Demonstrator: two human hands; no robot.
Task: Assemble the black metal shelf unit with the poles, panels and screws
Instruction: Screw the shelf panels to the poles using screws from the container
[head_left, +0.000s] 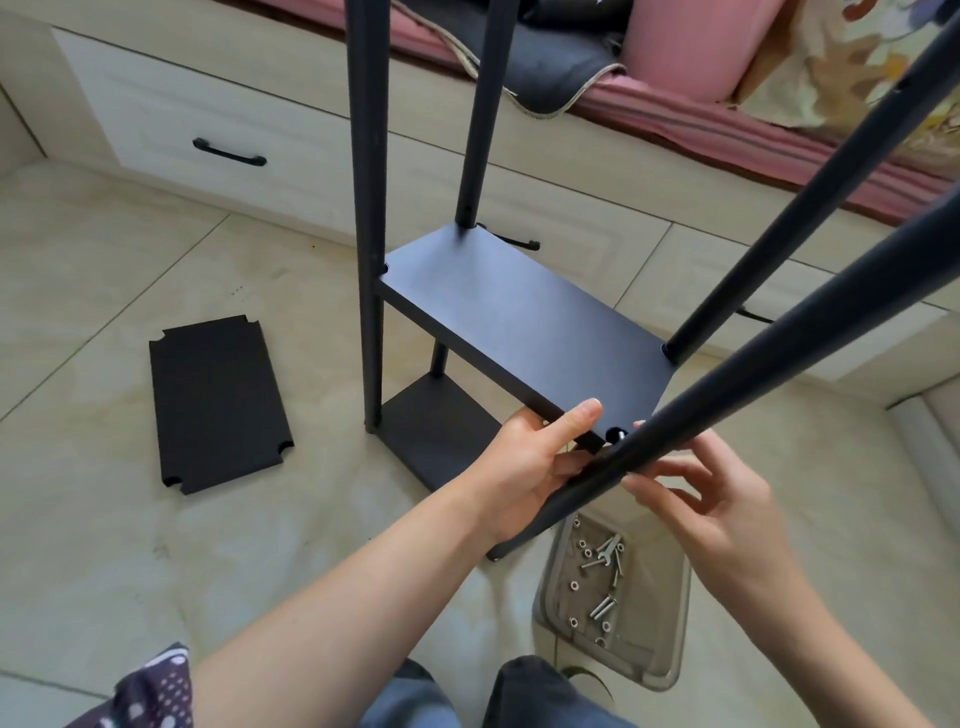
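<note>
The black shelf unit stands on the floor with several upright poles; the near pole (779, 343) slants across the view. A lower panel (436, 431) sits near the floor and a second panel (524, 322) hangs higher between the poles. My left hand (530, 467) grips this panel's near corner, thumb on top. My right hand (711, 509) is behind the near pole, fingertips pinched at the pole beside a small black screw (616, 433) at that corner. Whether the fingers hold anything is hidden. A spare black panel (218, 410) lies flat on the tiles to the left.
A clear plastic tray (670, 623) with several screws, nuts and a small wrench lies on the floor by my knees. White drawers (182, 130) under a cushioned bench run along the back. A patterned cloth (150, 691) is at bottom left.
</note>
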